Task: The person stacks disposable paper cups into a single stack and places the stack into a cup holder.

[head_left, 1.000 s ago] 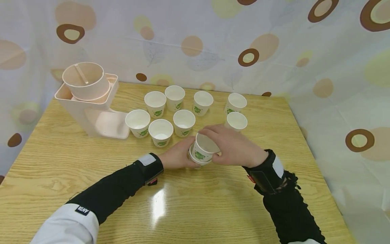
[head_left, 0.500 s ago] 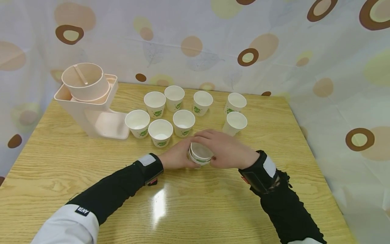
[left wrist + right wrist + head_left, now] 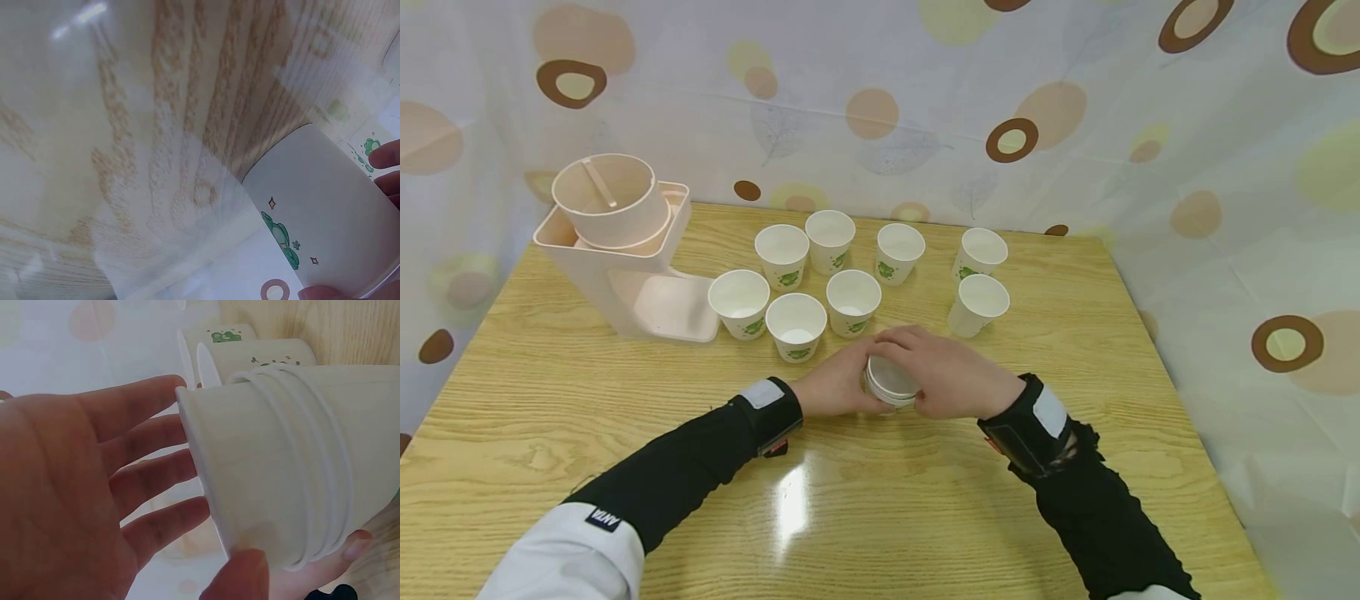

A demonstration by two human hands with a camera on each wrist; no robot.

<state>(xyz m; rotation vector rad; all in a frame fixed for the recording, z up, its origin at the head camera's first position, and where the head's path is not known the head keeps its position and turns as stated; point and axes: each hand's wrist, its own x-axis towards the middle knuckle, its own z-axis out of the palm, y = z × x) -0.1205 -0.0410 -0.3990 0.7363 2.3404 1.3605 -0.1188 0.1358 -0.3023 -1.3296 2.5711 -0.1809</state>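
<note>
Behind hands: 8 loose cups [image 3: 850, 298], dispenser [image 3: 617, 242].

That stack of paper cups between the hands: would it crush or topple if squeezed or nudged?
The stack of paper cups is thin-walled paper, so it probably dents under a hard squeeze. Several nested rims show in the right wrist view, so it is likely stiffer than one cup. Empty and light, it would probably slide on the glossy table.

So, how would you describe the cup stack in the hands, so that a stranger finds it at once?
On the wooden table, in front of the loose group of white paper cups, both hands meet near the middle. Between the left hand and the right hand sits the stack of nested cups. It alone shows several rims one inside another, whereas the other cups stand singly, untouched.
</note>
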